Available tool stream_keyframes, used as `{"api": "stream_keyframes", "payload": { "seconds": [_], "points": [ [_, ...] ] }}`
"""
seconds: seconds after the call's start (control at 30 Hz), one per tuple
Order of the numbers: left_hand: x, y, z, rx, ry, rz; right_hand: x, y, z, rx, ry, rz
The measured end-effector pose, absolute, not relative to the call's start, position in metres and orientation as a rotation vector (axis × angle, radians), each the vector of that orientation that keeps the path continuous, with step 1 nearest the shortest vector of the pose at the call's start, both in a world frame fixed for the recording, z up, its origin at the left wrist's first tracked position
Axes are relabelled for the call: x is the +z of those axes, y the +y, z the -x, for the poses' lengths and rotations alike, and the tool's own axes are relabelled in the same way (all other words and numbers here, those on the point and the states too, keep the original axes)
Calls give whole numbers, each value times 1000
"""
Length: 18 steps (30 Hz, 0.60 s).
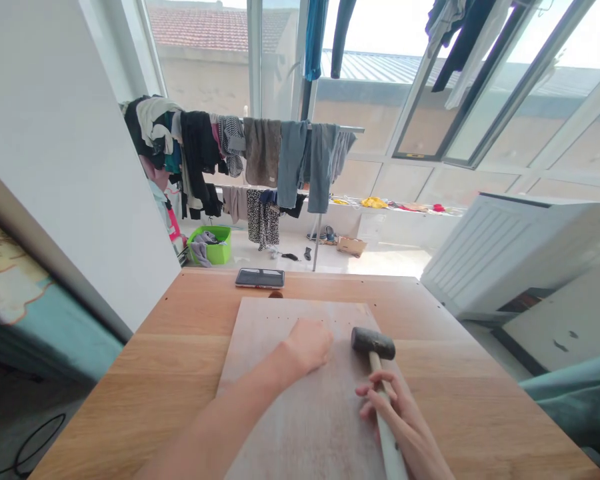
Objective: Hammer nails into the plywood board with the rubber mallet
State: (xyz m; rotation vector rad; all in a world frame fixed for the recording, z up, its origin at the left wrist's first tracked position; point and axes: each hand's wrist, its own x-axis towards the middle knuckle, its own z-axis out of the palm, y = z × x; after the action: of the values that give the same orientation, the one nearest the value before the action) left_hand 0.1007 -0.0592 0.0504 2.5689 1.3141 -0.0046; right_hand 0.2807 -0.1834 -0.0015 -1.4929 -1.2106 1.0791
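A pale wooden board point(300, 420) with a row of small holes near its far edge lies flat on the wooden table point(460, 393). Over the board's far half, my left hand point(310, 343) is closed, knuckles up. Its fingertips are turned away, so whatever they hold, if anything, is hidden. To the right, my right hand point(397, 410) has its fingers loosely around the light handle of a rubber mallet point(373, 343). The mallet's black head points away from me, above the board's right edge.
A phone point(260, 278) lies near the table's far edge, with a small dark round item point(276, 294) beside it. Beyond stand a laundry-hung drying rack point(320, 170) and a green basket point(221, 250). A white ridged cabinet-like unit point(500, 247) stands at right.
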Motion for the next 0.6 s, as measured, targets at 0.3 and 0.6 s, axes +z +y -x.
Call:
{"api": "stream_keyframes", "payload": {
  "seconds": [0.3,0.6],
  "points": [
    [40,-28,-113,414,1185,-2368,6,-160,-299,840,-1217,1659],
    [-2,0,-148,978,1193,-1950,6,-150,-298,1124,-1108,1554]
  ]
}}
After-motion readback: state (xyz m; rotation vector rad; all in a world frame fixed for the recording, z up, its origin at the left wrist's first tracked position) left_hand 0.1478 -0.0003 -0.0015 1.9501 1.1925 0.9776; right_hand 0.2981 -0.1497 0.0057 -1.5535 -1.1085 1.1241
